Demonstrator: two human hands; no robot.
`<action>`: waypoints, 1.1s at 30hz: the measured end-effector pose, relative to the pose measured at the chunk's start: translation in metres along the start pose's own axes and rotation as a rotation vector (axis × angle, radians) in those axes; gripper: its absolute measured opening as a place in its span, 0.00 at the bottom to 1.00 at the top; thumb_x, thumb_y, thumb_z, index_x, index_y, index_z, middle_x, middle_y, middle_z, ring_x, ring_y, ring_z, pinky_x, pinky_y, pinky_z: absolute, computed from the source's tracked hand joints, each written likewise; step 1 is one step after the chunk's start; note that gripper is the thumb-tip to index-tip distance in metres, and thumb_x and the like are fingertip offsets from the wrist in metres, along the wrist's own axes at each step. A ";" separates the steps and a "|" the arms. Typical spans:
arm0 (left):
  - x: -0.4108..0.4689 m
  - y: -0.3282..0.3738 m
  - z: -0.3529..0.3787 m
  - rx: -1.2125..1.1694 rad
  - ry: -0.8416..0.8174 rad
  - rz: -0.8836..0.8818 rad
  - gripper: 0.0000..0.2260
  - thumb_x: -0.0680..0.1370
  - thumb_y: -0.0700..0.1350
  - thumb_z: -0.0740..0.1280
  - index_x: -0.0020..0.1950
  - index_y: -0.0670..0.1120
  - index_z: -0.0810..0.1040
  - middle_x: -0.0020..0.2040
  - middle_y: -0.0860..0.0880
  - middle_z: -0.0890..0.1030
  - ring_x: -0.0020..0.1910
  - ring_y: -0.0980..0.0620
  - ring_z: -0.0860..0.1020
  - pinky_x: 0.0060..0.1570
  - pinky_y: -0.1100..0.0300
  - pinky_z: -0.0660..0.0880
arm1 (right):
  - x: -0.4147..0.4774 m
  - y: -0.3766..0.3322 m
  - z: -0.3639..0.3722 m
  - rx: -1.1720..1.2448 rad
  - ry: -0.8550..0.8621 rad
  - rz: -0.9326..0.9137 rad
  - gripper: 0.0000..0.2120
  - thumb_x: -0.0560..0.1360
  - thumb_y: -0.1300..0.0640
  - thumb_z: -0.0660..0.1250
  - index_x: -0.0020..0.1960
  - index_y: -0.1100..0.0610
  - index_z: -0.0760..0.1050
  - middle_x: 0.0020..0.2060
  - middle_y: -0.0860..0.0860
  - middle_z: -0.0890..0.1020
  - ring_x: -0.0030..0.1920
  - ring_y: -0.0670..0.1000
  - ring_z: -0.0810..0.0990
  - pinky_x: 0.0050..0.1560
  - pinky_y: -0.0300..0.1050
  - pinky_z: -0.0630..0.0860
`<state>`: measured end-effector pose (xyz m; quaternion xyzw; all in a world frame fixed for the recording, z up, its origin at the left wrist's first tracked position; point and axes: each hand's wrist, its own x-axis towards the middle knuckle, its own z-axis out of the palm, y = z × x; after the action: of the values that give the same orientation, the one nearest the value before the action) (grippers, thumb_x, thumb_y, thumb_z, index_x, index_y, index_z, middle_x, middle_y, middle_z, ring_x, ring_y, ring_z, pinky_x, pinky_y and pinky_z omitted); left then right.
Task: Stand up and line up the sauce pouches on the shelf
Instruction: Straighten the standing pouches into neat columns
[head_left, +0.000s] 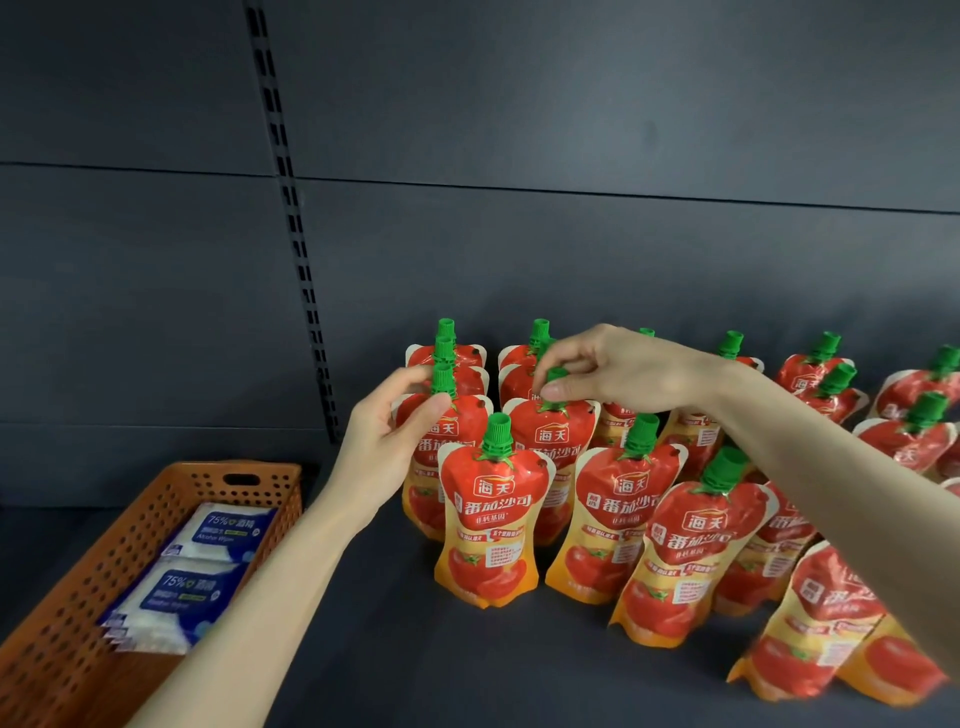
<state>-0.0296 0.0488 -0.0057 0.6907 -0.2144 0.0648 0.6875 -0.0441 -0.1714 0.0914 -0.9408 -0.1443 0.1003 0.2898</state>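
Observation:
Several red and orange tomato sauce pouches with green caps stand in rows on the dark shelf (395, 649). My left hand (395, 436) pinches the green cap and top edge of a pouch in the left column (467, 426). My right hand (618, 371) pinches the green cap of the pouch beside it (556, 436). In front of these stands an upright pouch (491, 525). Further right, a front pouch (685, 551) leans to the right. At the lower right a pouch (826, 623) lies tilted over, partly hidden by my right forearm.
An orange perforated basket (93, 582) sits at the left, holding blue and white wipe packs (202, 566). A slotted upright rail (296, 218) runs down the dark back panel. More pouches (914, 426) stand at the far right.

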 end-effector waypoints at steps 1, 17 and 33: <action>0.000 0.000 0.000 -0.006 -0.004 -0.002 0.10 0.73 0.49 0.65 0.53 0.54 0.77 0.50 0.56 0.82 0.51 0.55 0.81 0.49 0.60 0.78 | 0.000 0.000 0.000 0.001 -0.006 0.002 0.07 0.76 0.55 0.65 0.53 0.54 0.79 0.48 0.46 0.83 0.47 0.38 0.80 0.57 0.38 0.74; -0.001 0.001 -0.002 -0.018 -0.030 -0.015 0.10 0.73 0.50 0.65 0.53 0.56 0.77 0.50 0.58 0.82 0.52 0.57 0.80 0.48 0.62 0.78 | -0.002 -0.002 -0.001 0.025 -0.017 0.010 0.07 0.76 0.55 0.65 0.53 0.53 0.79 0.45 0.43 0.83 0.41 0.33 0.80 0.54 0.34 0.74; -0.006 0.011 -0.012 0.120 0.057 0.083 0.12 0.74 0.48 0.69 0.57 0.54 0.76 0.56 0.57 0.79 0.59 0.61 0.75 0.56 0.65 0.74 | -0.023 -0.003 -0.005 -0.002 0.163 0.007 0.09 0.74 0.51 0.68 0.54 0.50 0.77 0.51 0.46 0.82 0.52 0.42 0.80 0.56 0.35 0.75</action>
<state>-0.0372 0.0621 0.0027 0.7191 -0.2189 0.1256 0.6475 -0.0649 -0.1793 0.1001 -0.9466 -0.1172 0.0240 0.2994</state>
